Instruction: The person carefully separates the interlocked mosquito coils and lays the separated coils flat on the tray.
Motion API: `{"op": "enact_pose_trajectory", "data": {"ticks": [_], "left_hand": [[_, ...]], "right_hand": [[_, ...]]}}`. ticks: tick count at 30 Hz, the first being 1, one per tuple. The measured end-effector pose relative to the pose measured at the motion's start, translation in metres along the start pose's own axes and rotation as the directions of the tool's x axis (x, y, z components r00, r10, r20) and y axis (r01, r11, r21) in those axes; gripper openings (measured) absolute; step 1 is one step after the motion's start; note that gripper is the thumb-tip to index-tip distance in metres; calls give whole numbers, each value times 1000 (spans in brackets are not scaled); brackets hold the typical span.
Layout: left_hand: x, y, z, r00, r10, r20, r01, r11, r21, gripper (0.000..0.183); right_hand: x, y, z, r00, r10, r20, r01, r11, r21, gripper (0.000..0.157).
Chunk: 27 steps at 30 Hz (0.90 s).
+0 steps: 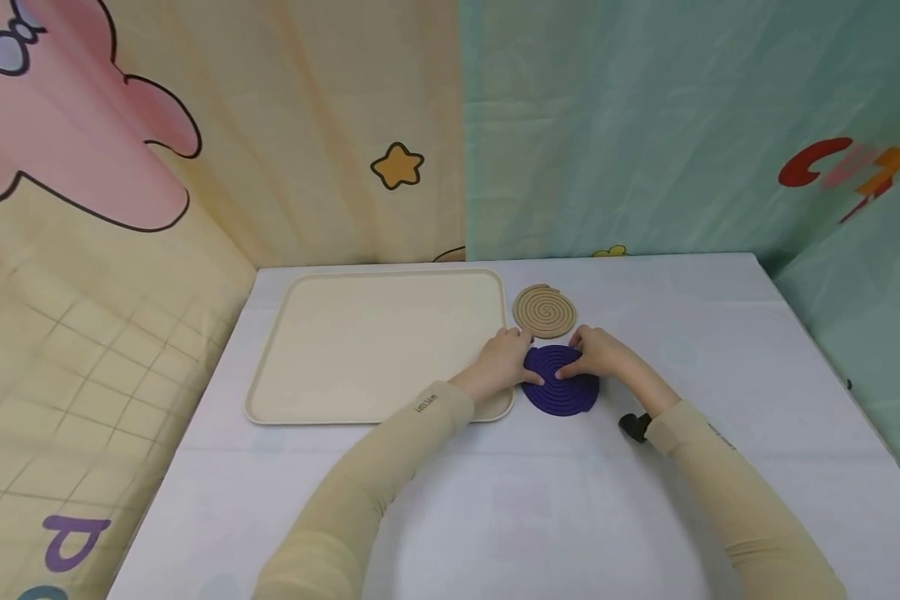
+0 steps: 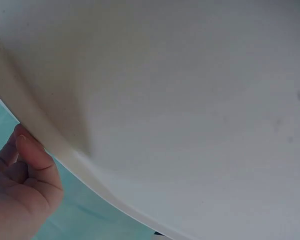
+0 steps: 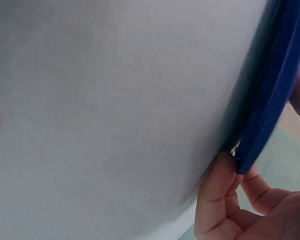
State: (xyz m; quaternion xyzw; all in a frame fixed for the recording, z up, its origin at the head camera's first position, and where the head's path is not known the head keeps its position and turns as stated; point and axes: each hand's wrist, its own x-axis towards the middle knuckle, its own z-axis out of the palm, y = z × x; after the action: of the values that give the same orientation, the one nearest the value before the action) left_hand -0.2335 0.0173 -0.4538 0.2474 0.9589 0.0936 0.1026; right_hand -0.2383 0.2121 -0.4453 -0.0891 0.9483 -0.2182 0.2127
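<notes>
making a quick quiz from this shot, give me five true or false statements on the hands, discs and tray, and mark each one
1. The left hand and the right hand both touch the purple spiral disc. True.
2. The tan spiral disc lies closer to the person than the purple one. False: it lies farther away.
3. The tray is to the left of both discs. True.
4. The tan spiral disc sits inside the tray. False: it lies on the white tabletop, beside the tray.
5. The person's sleeves are dark blue. False: they are beige.
</notes>
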Motion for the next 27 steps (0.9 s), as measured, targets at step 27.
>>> {"op": "enact_pose_trajectory", "data": {"ticks": [27], "left_hand": [[4, -16, -8, 997, -57, -49, 24, 860, -510, 68]], "right_hand": [[-5, 7, -9, 993, -45, 113, -32, 803, 596, 83]]}}
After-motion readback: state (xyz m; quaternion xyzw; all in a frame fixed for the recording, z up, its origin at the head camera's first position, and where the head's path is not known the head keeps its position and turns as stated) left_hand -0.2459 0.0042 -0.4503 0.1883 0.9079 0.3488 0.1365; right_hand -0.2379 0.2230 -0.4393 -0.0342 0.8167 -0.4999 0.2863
